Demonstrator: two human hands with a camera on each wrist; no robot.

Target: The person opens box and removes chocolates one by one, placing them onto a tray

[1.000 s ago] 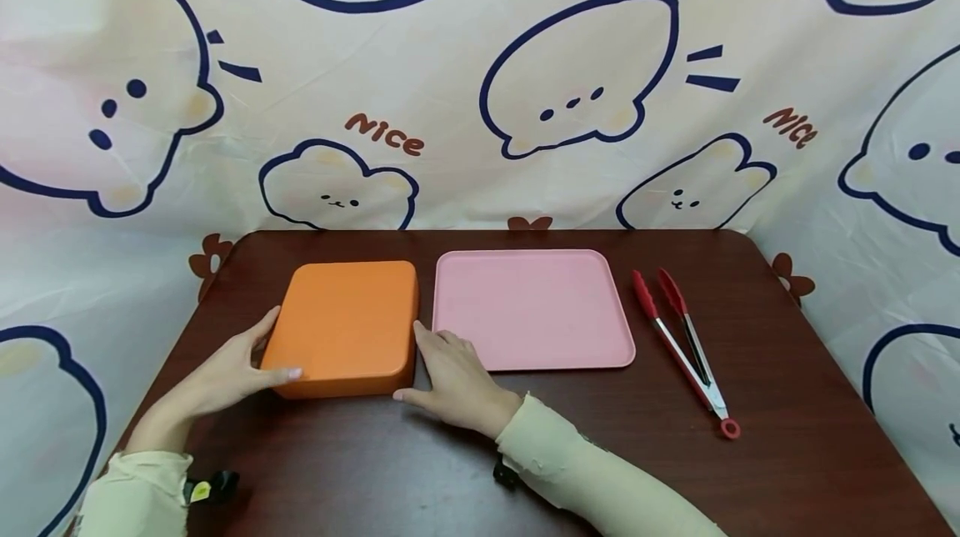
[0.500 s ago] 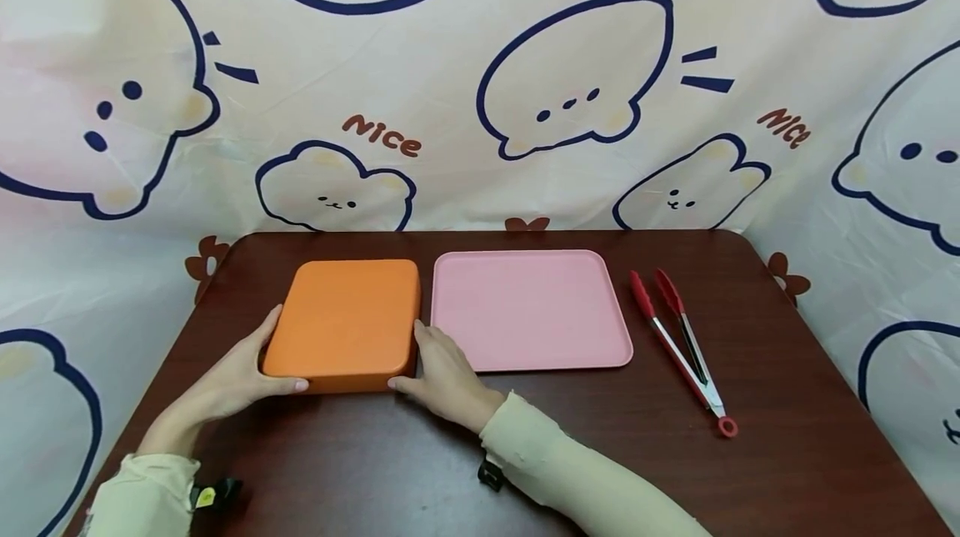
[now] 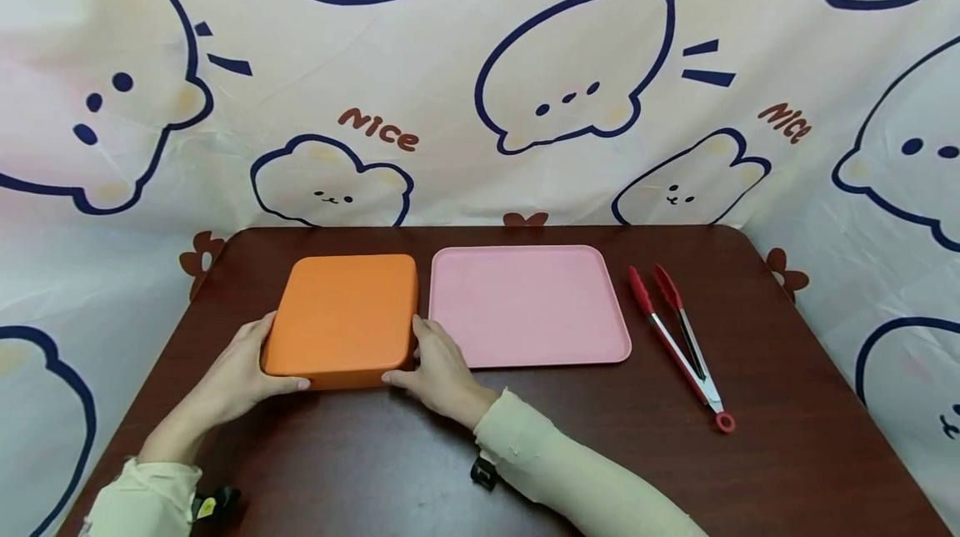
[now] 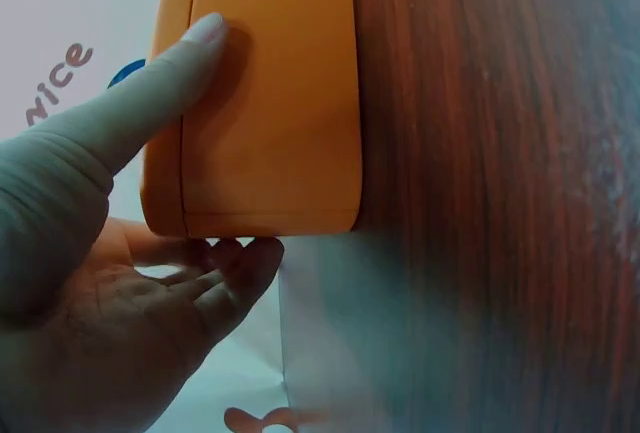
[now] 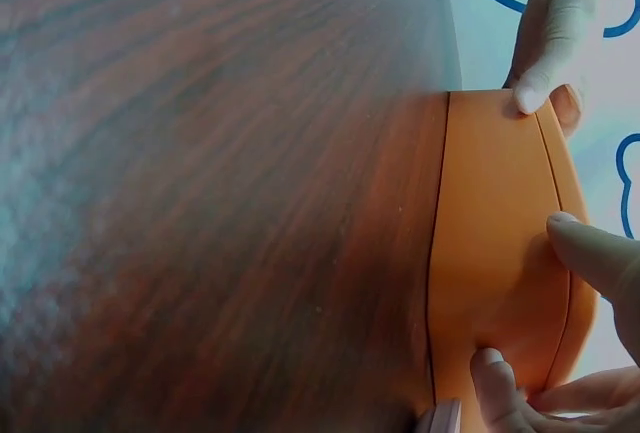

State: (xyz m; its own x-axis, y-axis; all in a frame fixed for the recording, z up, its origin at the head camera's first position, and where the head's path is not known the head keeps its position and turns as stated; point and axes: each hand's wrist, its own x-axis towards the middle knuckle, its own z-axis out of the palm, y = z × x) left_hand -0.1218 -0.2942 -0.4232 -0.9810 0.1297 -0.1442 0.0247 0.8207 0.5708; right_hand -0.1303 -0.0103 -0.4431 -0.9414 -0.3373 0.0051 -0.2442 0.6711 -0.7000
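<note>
An orange lidded box (image 3: 345, 316) with rounded corners lies flat on the dark wooden table; a lid seam runs along its side (image 4: 270, 103) in the left wrist view. My left hand (image 3: 232, 374) grips its near left corner, the thumb pressed on the front face and the fingers along the left side. At the near right corner my right hand (image 3: 442, 374) holds the box the same way, its thumb (image 5: 590, 253) on the front and its fingertips (image 5: 492, 378) against the right side. The lid looks closed, so the inside is hidden.
A flat pink tray (image 3: 528, 303) lies just right of the box, close to my right hand. Further right rest red-handled tongs (image 3: 686, 345), spread apart. A printed cloth (image 3: 450, 78) hangs behind the table (image 3: 360, 470) and along both sides.
Both thumbs have come in against the front face, and my right hand has shifted slightly left, closing in on its corner. The box, tray and tongs keep their places.
</note>
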